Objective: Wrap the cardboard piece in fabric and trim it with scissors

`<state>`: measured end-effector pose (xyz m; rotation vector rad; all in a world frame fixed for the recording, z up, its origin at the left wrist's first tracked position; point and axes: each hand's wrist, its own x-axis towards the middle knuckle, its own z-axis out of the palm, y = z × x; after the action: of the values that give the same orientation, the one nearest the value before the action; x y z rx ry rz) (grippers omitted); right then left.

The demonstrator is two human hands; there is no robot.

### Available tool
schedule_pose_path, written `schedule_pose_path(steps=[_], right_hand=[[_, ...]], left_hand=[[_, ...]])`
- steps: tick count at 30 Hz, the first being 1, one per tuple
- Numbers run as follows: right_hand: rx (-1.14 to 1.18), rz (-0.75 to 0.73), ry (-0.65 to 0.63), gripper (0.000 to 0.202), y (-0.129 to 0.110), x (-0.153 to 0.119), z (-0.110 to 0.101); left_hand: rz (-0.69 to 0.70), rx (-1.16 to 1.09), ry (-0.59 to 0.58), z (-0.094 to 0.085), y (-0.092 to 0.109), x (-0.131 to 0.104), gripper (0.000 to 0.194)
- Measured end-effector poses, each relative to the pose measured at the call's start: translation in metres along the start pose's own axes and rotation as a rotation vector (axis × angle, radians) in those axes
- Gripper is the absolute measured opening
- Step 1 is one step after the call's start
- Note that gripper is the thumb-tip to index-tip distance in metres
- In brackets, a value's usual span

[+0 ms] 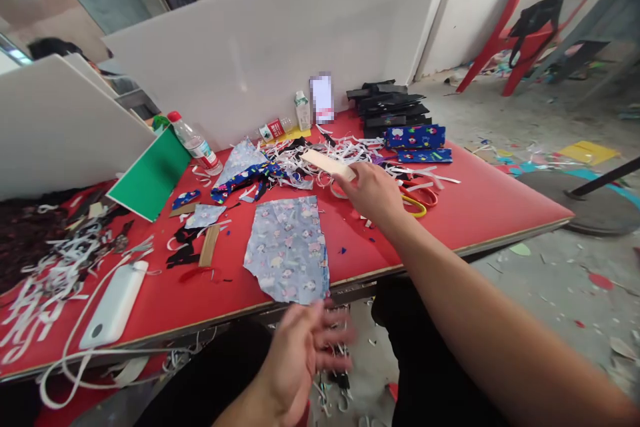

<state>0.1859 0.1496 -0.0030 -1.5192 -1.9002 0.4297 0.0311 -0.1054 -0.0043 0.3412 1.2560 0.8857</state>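
The right hand (373,193) pinches a flat beige wooden strip (327,163) above the red worktop (475,207). The left hand (300,347) hovers spread, blurred, off the front edge, just below the pale blue printed fabric piece (289,247).

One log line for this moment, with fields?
right hand: holds beige strip | left hand: open, empty, blurred | pale printed cloth: flat on red table

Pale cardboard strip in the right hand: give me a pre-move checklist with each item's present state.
1. Pale flat cardboard strip pinched by the right hand: ok.
2. Left hand free, held below the table edge, blurred: ok.
3. Light blue printed fabric piece lying flat on the red table: ok.
4. Fabric fully on the table: not ok, its near corner reaches the edge.
5. Yellow-and-red-handled scissors near the right hand: ok.
6. Blades open or closed: cannot tell.
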Motion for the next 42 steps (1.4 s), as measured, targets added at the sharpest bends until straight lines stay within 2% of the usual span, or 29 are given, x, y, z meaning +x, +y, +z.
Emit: schedule_pose_path(steps=[2,3,4,5,6,7,9,10,12,14,15,17,18,19,21,23,24,25,27,29,31,32,34,38,40,42], right_hand=[[0.079,0.035,-0.004,0.050,-0.001,-0.003,-0.007],[0.127,0.050,-0.023,0.049,-0.002,-0.006,-0.010],[0.181,0.062,-0.055,0.050,-0.003,-0.009,-0.013],[0.241,0.075,-0.097,0.052,-0.005,-0.012,-0.015],[0.304,0.091,-0.148,0.056,-0.006,-0.015,-0.017],[0.369,0.111,-0.206,0.060,-0.008,-0.018,-0.019],[0.488,0.164,-0.326,0.067,-0.011,-0.024,-0.023],[0.538,0.194,-0.380,0.068,-0.012,-0.026,-0.025],[0.612,0.249,-0.469,0.069,-0.014,-0.030,-0.029],[0.655,0.291,-0.529,0.067,-0.015,-0.034,-0.032],[0.668,0.307,-0.556,0.067,-0.016,-0.035,-0.033],[0.688,0.332,-0.616,0.066,-0.019,-0.039,-0.033],[0.697,0.342,-0.654,0.066,-0.021,-0.040,-0.031],[0.703,0.350,-0.696,0.066,-0.023,-0.041,-0.030],[0.710,0.366,-0.787,0.066,-0.028,-0.041,-0.027],[0.674,0.379,-0.863,0.071,-0.032,-0.038,-0.026],[0.609,0.354,-0.852,0.073,-0.034,-0.035,-0.026],[0.510,0.286,-0.781,0.074,-0.036,-0.032,-0.027],[0.262,-0.010,-0.542,0.066,-0.041,-0.024,-0.027],[0.072,-0.441,-0.376,0.054,-0.046,-0.017,-0.023],[0.004,-0.789,-0.393,0.044,-0.050,-0.010,-0.014],[-0.003,-0.890,-0.428,0.037,-0.051,-0.007,-0.008],[0.015,-0.968,-0.451,0.032,-0.050,-0.003,0.007],[0.074,-0.962,-0.420,0.031,-0.044,-0.001,0.032],[0.101,-0.910,-0.390,0.028,-0.042,-0.003,0.041],[0.157,-0.833,-0.404,0.028,-0.041,-0.006,0.048]], left_hand=[[-0.109,0.451,-0.277,-0.005,0.019,-0.006,0.047],[0.031,0.726,-0.310,-0.012,0.033,-0.005,0.045],[0.291,0.994,-0.277,-0.022,0.048,-0.001,0.043],[0.564,1.207,-0.182,-0.034,0.064,0.006,0.044],[0.758,1.365,-0.080,-0.045,0.079,0.016,0.046],[0.830,1.525,-0.017,-0.056,0.090,0.028,0.052],[0.842,1.756,0.018,-0.069,0.101,0.050,0.067],[0.834,1.831,-0.006,-0.071,0.100,0.058,0.073],[0.921,1.908,0.039,-0.067,0.091,0.064,0.080],[1.171,1.864,0.179,-0.058,0.084,0.058,0.078],[1.334,1.800,0.279,-0.054,0.084,0.054,0.070],[1.611,1.704,0.506,-0.049,0.093,0.046,0.052],[1.682,1.740,0.548,-0.049,0.101,0.046,0.055],[1.692,1.818,0.532,-0.051,0.110,0.048,0.059],[1.773,1.868,0.418,-0.059,0.126,0.058,0.057],[1.780,1.830,0.326,-0.069,0.136,0.072,0.051],[1.743,1.787,0.297,-0.075,0.139,0.078,0.047],[1.677,1.741,0.273,-0.080,0.141,0.084,0.045],[1.525,1.658,0.226,-0.088,0.142,0.091,0.043],[1.405,1.603,0.165,-0.093,0.142,0.093,0.044],[1.327,1.550,0.122,-0.096,0.143,0.093,0.045],[1.291,1.519,0.110,-0.097,0.143,0.093,0.046],[1.221,1.458,0.100,-0.100,0.145,0.094,0.045],[1.130,1.410,0.080,-0.113,0.147,0.102,0.043],[1.070,1.411,0.130,-0.122,0.147,0.106,0.062],[0.977,1.421,0.187,-0.128,0.145,0.108,0.096]])
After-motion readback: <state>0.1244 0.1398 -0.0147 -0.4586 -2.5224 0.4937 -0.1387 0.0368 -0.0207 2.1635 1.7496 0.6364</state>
